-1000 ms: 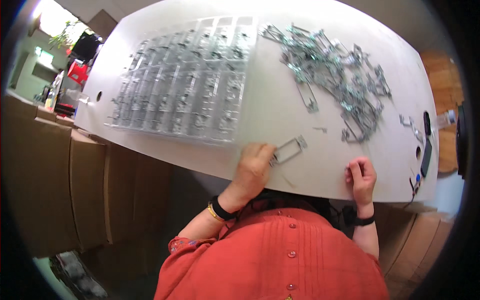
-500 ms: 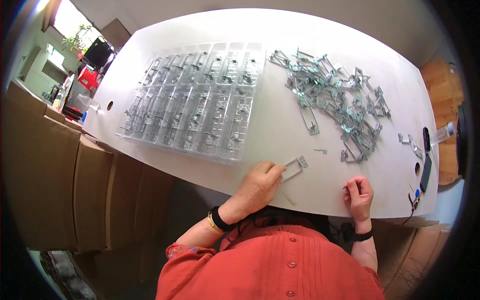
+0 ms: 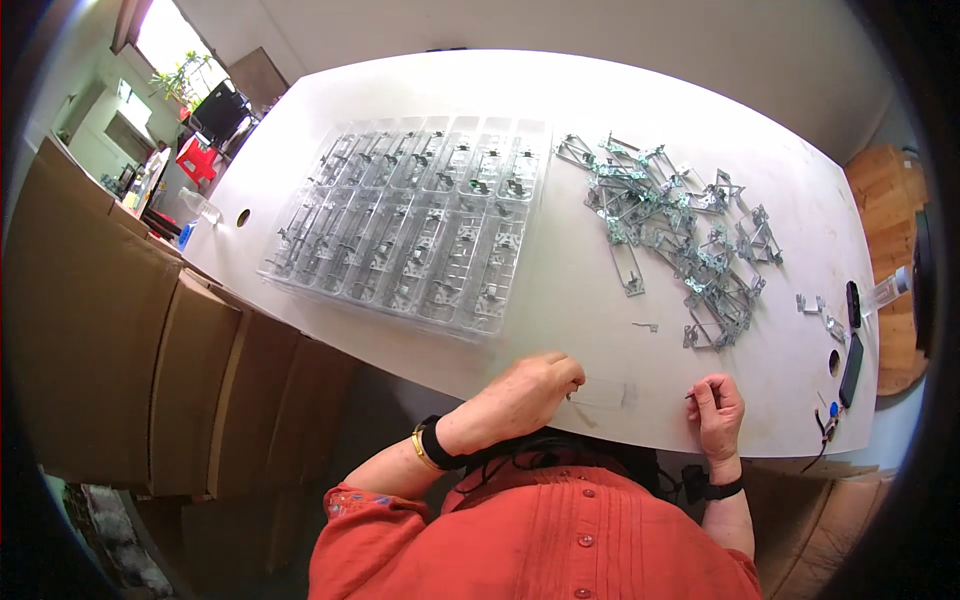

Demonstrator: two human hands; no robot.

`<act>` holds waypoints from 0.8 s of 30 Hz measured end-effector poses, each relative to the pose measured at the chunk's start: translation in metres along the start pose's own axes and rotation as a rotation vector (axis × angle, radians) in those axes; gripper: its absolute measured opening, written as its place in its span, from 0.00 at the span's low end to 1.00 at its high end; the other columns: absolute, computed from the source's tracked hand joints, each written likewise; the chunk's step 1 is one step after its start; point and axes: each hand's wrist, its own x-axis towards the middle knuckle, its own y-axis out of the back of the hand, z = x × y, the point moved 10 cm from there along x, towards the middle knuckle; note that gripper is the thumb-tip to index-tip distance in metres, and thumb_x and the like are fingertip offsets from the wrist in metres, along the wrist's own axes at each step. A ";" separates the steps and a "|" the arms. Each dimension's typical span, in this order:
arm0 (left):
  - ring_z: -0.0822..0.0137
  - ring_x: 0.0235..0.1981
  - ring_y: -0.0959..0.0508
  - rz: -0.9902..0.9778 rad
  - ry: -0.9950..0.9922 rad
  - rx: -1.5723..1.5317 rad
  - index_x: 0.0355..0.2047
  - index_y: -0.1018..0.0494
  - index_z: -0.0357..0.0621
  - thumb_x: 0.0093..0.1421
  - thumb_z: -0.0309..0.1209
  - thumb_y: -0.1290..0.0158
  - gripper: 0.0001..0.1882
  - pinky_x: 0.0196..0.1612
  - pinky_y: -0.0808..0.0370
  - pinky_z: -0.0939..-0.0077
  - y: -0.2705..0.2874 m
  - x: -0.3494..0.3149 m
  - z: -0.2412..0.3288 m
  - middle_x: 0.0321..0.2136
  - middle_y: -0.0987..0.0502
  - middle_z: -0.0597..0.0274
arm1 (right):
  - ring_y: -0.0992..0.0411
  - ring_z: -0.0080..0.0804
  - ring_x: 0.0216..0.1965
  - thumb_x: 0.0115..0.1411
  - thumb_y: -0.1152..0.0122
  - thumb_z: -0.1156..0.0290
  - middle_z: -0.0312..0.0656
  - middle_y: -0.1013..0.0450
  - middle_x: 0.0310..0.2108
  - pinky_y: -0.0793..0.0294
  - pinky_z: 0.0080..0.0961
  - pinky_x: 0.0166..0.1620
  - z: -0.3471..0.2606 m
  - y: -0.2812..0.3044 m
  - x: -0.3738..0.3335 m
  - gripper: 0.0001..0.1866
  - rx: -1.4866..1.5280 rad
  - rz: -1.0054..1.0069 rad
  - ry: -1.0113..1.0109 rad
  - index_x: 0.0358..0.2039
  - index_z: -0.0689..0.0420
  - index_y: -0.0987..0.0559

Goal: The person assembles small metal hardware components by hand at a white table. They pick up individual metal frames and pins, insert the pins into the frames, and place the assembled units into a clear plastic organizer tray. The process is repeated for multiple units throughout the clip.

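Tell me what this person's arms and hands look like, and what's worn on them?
Both the left hand and right hand are human and gloveless. The left wrist wears a black band and a gold-coloured bracelet; the right, another black band. The left red sleeve has multicoloured decoration near its cuff.

Blurred metal frame (image 3: 627, 394), item (image 3: 689, 398) at right fingers (image 3: 706, 396) too small to tell

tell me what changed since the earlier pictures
The left hand has shifted slightly right, and the metal frame it holds, now blurred, has swung from slanting to nearly level. The right hand, parts pile and clear tray stayed put; only the camera's view of them shifted.
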 end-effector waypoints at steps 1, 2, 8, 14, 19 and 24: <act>0.43 0.42 0.17 0.005 -0.022 0.015 0.45 0.22 0.38 0.69 0.23 0.43 0.06 0.46 0.20 0.55 0.006 -0.001 0.010 0.39 0.19 0.47 | 0.29 0.14 0.26 0.76 0.35 0.67 0.30 0.23 0.30 0.28 0.16 0.28 -0.001 0.000 0.000 0.07 0.000 0.002 0.001 0.40 0.54 0.23; 0.44 0.42 0.17 0.011 -0.043 0.030 0.45 0.21 0.37 0.69 0.24 0.42 0.06 0.46 0.20 0.55 0.011 -0.002 0.020 0.38 0.18 0.47 | 0.29 0.14 0.25 0.76 0.35 0.67 0.30 0.23 0.30 0.28 0.16 0.28 -0.002 0.000 0.000 0.07 0.001 0.004 0.001 0.40 0.54 0.23; 0.56 0.36 0.14 0.220 -0.032 0.103 0.42 0.19 0.37 0.65 0.21 0.39 0.06 0.41 0.18 0.66 0.076 -0.014 0.067 0.35 0.17 0.51 | 0.29 0.14 0.24 0.76 0.36 0.68 0.30 0.23 0.29 0.29 0.16 0.28 -0.003 -0.002 0.001 0.07 0.000 -0.013 0.037 0.40 0.55 0.22; 0.80 0.32 0.20 0.485 0.126 0.111 0.40 0.17 0.35 0.65 0.20 0.40 0.04 0.36 0.22 0.79 0.166 -0.021 0.075 0.30 0.17 0.66 | 0.30 0.14 0.24 0.76 0.36 0.68 0.29 0.24 0.28 0.29 0.16 0.27 -0.002 -0.002 0.000 0.07 0.055 -0.023 0.002 0.40 0.54 0.22; 0.81 0.29 0.22 0.653 0.250 0.141 0.40 0.17 0.35 0.67 0.23 0.40 0.05 0.32 0.24 0.84 0.243 -0.018 0.073 0.29 0.17 0.67 | 0.29 0.14 0.25 0.76 0.36 0.68 0.30 0.23 0.29 0.29 0.15 0.28 -0.001 -0.001 0.001 0.07 0.017 -0.039 0.024 0.40 0.54 0.23; 0.77 0.24 0.21 0.645 0.319 0.173 0.37 0.19 0.31 0.64 0.25 0.40 0.07 0.28 0.24 0.81 0.292 0.008 0.053 0.26 0.19 0.63 | 0.31 0.13 0.24 0.76 0.35 0.68 0.28 0.25 0.27 0.31 0.15 0.26 0.000 -0.002 0.001 0.07 0.044 -0.041 0.034 0.39 0.54 0.22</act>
